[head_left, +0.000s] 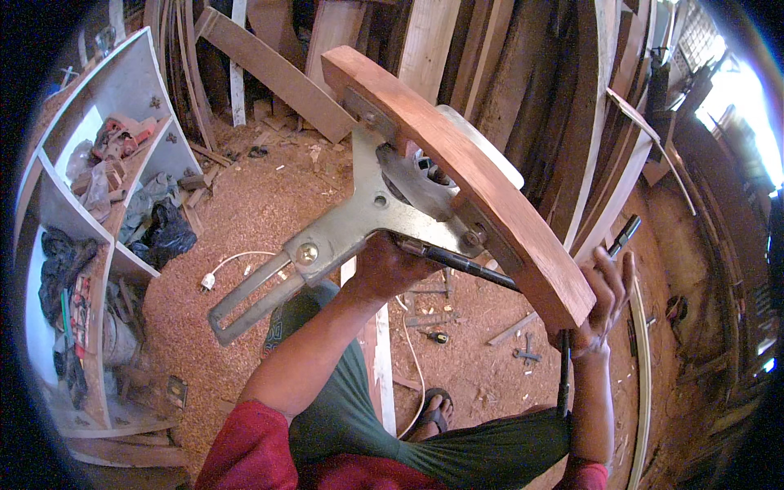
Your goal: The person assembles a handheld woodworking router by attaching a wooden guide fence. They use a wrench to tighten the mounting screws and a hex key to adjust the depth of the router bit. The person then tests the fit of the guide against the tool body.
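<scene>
"What is nearest?"
"A curved, reddish wooden piece (pixel 482 175) with visible grain, bolted to a dull Y-shaped metal bracket (pixel 392 204) with a slotted tail, both raised above the person's lap."
"And the grip?"
"The left hand (pixel 390 265) sits under the bracket, fingers hidden; how far it closes, one cannot tell. The right hand (pixel 606 298) is at the wood's lower end, fingers partly bent; its palm is hidden, so its hold is unclear."
"Farther off?"
"Dark green trousers (pixel 339 400), a floor (pixel 204 327) of crumbly reddish shavings, then leaning wooden planks (pixel 427 45)."
</scene>
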Demonstrator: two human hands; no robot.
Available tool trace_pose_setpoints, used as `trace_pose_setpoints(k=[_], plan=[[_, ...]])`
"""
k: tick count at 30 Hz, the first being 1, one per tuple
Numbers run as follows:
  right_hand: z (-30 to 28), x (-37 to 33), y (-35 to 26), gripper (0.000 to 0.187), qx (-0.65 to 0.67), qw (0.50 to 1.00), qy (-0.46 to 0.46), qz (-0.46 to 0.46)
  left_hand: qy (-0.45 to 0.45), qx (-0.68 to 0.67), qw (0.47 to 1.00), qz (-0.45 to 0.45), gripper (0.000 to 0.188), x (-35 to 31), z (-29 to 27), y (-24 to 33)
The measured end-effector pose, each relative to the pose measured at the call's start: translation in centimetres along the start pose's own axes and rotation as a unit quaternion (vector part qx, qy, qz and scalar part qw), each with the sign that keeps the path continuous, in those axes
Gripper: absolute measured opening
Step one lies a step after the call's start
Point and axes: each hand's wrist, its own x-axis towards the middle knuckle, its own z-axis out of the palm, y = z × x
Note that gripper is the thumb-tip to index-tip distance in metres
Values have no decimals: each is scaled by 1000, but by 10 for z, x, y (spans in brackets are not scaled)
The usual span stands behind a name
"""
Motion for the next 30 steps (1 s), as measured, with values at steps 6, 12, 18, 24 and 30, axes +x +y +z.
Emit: trace_pose_setpoints(k=[6,12,18,24,30], plan=[[0,-1,-1,25,116,993,9,-3,-84,76,990,82,63,14,-3,21],[7,-1,-3,18,194,980,16,45,-60,20,993,98,65,50,16,44],[27,-21,-3,13,357,928,8,106,-38,7,995,88,67,62,16,52],[10,-31,-19,29,321,895,-177,253,-9,-42,997,58,69,55,27,37],[6,-36,-19,36,360,805,-295,367,67,-52,996,-23,71,30,-7,4]])
